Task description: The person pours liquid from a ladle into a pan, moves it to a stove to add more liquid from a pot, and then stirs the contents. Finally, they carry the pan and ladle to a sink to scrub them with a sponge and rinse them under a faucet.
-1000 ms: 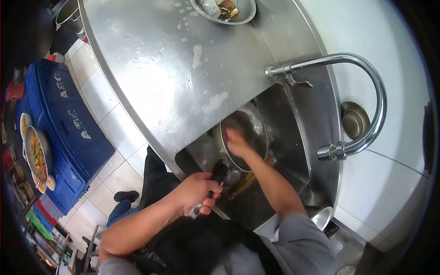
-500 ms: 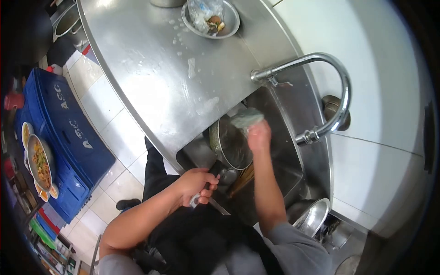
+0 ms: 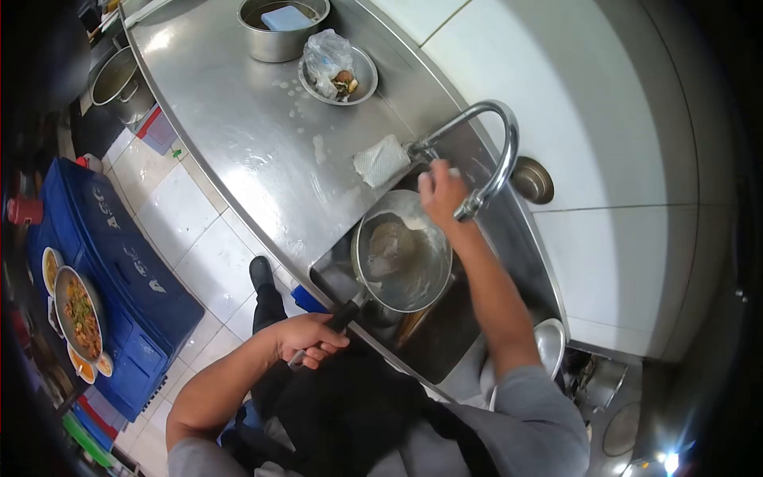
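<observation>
My left hand point(image 3: 314, 340) is closed around the black handle of a frying pan point(image 3: 404, 262). The pan is tilted over the sink point(image 3: 445, 350), with cloudy liquid or residue on its inner surface. My right hand point(image 3: 443, 195) is at the base of the curved tap point(image 3: 509, 131), fingers bent about its small lever, which is mostly hidden. A pale mesh-covered sponge point(image 3: 381, 160) rests on the steel counter beside the tap base, near my right hand.
On the counter point(image 3: 238, 151) stand a pot point(image 3: 278, 44) with a blue block and a bowl point(image 3: 362, 75) with a plastic bag and food scraps. A metal bowl point(image 3: 550, 346) is right of the sink. Left, a blue bin point(image 3: 127, 262) carries a plate of food point(image 3: 79, 314).
My right hand has let go of the sponge, now on the counter, and moved to the tap. The pan has been lifted and turned so its inside shows. The view has shifted.
</observation>
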`<state>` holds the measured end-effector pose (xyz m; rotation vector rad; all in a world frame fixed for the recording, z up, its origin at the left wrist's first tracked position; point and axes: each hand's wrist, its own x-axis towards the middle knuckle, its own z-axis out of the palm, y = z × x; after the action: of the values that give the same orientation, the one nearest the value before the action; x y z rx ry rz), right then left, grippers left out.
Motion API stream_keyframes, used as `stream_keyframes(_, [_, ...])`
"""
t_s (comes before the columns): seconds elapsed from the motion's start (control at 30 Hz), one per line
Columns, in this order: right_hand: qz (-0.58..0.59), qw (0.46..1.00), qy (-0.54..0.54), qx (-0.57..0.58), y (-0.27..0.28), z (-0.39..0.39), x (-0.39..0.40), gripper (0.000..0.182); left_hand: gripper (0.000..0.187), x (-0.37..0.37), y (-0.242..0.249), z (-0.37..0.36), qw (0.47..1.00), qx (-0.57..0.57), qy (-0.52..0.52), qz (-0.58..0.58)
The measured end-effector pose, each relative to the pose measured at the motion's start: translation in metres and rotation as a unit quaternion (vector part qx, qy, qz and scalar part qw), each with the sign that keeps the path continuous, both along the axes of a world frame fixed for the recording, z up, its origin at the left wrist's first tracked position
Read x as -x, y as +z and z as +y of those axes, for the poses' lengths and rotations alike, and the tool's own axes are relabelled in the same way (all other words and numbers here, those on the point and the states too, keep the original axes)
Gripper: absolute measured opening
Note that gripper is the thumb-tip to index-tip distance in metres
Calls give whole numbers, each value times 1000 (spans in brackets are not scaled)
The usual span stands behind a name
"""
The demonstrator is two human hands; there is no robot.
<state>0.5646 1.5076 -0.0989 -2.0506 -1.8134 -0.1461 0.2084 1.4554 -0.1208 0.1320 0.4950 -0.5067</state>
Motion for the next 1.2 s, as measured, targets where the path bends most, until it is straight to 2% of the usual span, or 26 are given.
stream_keyframes(0.03, [2, 1000, -6, 1, 1, -10, -3, 19, 19, 5, -6, -2, 1000, 9, -7, -14])
stream_keyframes(0.1, [-146, 970, 130, 146, 5, -34, -4, 19, 19, 12, -18, -1, 1000, 11, -15, -17])
stream_keyframes(0.17, [-138, 971, 125, 152, -7, -59, 5, 18, 19, 16, -25, 0, 998, 53, -17, -37])
stream_keyframes(0.23, [-6, 968, 71, 239, -26, -82, 30, 17, 20, 19, -31, 1, 997, 55, -24, -41])
stream_keyframes(0.27, [-6, 969, 72, 237, -42, -89, 40, 17, 20, 19, -33, 3, 997, 56, -23, -46])
stream_keyframes(0.33, [41, 927, 349, 131, -75, -102, 58, 18, 21, 19, -35, 4, 997, 49, -30, -56])
stream_keyframes(0.37, [46, 927, 348, 132, -90, -93, 54, 18, 21, 19, -36, 5, 996, 42, -37, -69])
stream_keyframes(0.43, [-7, 952, 89, 292, -117, -71, 45, 21, 21, 20, -33, 4, 997, 42, -40, -59])
stream_keyframes(0.47, [-1, 952, 88, 294, -130, -76, 50, 21, 21, 19, -30, 5, 997, 33, -38, -57])
stream_keyframes(0.57, [-31, 980, -13, 194, -157, -87, 60, 20, 20, 17, -15, 9, 998, 10, -54, -18])
stream_keyframes(0.63, [243, 933, 23, 264, -150, -101, 56, 15, 19, 16, -10, 11, 999, 3, -49, -15])
stream_keyframes(0.67, [247, 932, 20, 266, -162, -104, 49, 15, 18, 17, -9, 9, 999, -4, -50, -15])
stream_keyframes(0.73, [388, 856, -250, 232, -190, -90, 31, 15, 18, 17, -11, 10, 999, 4, -47, -16])
stream_keyframes(0.77, [390, 855, -252, 231, -189, -99, 34, 15, 18, 17, -12, 9, 999, 16, -46, -18])
stream_keyframes(0.8, [217, 949, -7, 228, -162, -104, 49, 16, 18, 16, -10, 10, 999, 17, -46, -17])
stream_keyframes(0.83, [23, 949, 241, 203, -145, -107, 60, 17, 18, 15, -6, 11, 999, 0, -50, -9])
stream_keyframes(0.87, [25, 948, 241, 205, -152, -106, 60, 17, 18, 15, -4, 10, 998, -15, -56, 0])
stream_keyframes(0.9, [31, 991, 35, 124, -158, -96, 57, 15, 18, 15, -5, 8, 998, -15, -56, 0])
stream_keyframes(0.93, [35, 984, -170, 35, -164, -88, 54, 14, 18, 16, -6, 8, 999, -8, -52, -2])
stream_keyframes(0.97, [36, 984, -169, 33, -169, -89, 58, 14, 18, 16, -7, 8, 999, 0, -49, -2])
stream_keyframes(1.03, [52, 990, 119, 57, -163, -90, 76, 14, 18, 16, -10, 13, 998, 6, -57, -1])
stream_keyframes(1.07, [54, 989, 121, 59, -160, -82, 77, 14, 19, 16, -11, 11, 998, 17, -64, -1])
stream_keyframes(1.1, [133, 989, -57, 41, -156, -70, 75, 13, 19, 18, -12, 8, 998, 20, -66, 1])
stream_keyframes(1.13, [205, 951, -231, 17, -157, -60, 71, 12, 19, 17, -13, 9, 998, 15, -63, -8])
stream_keyframes(1.17, [206, 951, -230, 16, -156, -58, 71, 12, 19, 17, -13, 10, 998, 10, -62, -15])
stream_keyframes(1.2, [171, 978, -111, 35, -158, -60, 72, 11, 19, 17, -11, 11, 998, 10, -65, -14])
